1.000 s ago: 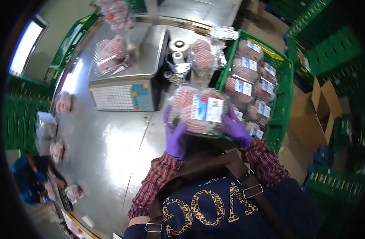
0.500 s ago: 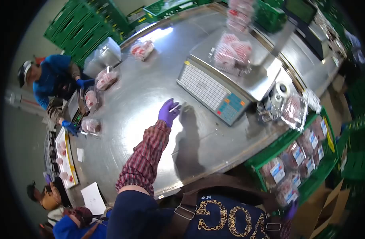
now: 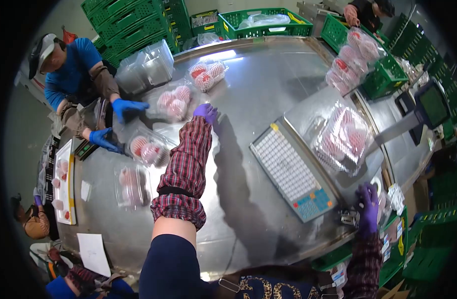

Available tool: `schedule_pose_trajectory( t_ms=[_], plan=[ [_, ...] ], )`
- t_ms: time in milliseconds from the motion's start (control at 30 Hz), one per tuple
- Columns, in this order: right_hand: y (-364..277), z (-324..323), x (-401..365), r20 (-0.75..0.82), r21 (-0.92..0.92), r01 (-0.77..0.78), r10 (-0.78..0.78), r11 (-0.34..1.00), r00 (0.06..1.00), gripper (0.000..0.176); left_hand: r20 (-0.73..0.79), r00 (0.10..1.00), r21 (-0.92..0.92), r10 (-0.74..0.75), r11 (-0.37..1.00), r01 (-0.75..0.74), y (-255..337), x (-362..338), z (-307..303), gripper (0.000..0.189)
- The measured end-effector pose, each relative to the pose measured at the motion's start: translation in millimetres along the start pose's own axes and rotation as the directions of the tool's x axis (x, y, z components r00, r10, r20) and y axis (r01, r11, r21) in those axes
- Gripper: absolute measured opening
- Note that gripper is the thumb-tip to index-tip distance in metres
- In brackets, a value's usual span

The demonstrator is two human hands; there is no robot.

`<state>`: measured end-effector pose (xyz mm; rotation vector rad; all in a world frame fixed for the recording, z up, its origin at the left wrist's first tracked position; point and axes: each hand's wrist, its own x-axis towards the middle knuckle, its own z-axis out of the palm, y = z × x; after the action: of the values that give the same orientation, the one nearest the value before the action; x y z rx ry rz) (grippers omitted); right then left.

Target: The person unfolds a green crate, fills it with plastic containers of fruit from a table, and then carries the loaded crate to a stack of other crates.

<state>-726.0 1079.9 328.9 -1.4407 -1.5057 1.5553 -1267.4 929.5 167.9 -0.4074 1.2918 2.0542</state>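
My left hand (image 3: 206, 113), in a purple glove, reaches out over the steel table with its fingers stretched forward and nothing visible in them. Just left of it is a clear pack (image 3: 175, 102) of fruit in pink foam nets; another such pack (image 3: 207, 74) lies beyond. At the right table edge, my purple-gloved right hand (image 3: 369, 207) has its fingers apart, close beside a white roll (image 3: 377, 185) and a small metal device (image 3: 349, 217). A large clear fruit pack (image 3: 344, 139) rests on the weighing scale (image 3: 293, 172), between my hands.
Across the table a person's blue-gloved hands (image 3: 128, 108) are near the packs. More fruit packs (image 3: 147, 148) lie on the left. Stacked packs (image 3: 348, 67) stand behind the scale. Green crates (image 3: 263, 24) line the back, and another crate (image 3: 399, 249) holds labelled packs at right.
My left hand has reached farther across the table toward the packs. My right hand has come up from the low right to the scale's side. The view has shifted; the other person's hands are nearer the packs.
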Motion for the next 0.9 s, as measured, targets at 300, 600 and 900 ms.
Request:
schedule_pose_trajectory(
  t_ms=[300, 600, 900],
  plan=[
    [-32.6, 24.1, 7.1, 0.033, 0.057, 0.007, -0.009, 0.998, 0.999, 0.039, -0.116, 0.988, -0.086, 0.103, 0.990, -0.113, 12.0, 140.3, 45.4, 0.036],
    [-15.2, 53.2, 55.4, 0.098, 0.318, -0.103, 0.076, 0.942, 0.992, 0.032, 0.411, 0.859, 0.193, 0.304, 0.892, -0.408, 23.3, 257.9, -0.8, 0.010],
    [13.4, -4.0, 37.0, 0.304, 0.641, -0.289, 0.109, 0.711, 0.946, 0.034, 0.539, 0.834, -0.201, 0.116, 0.980, -0.007, 11.6, -95.1, 67.7, 0.007]
  ],
)
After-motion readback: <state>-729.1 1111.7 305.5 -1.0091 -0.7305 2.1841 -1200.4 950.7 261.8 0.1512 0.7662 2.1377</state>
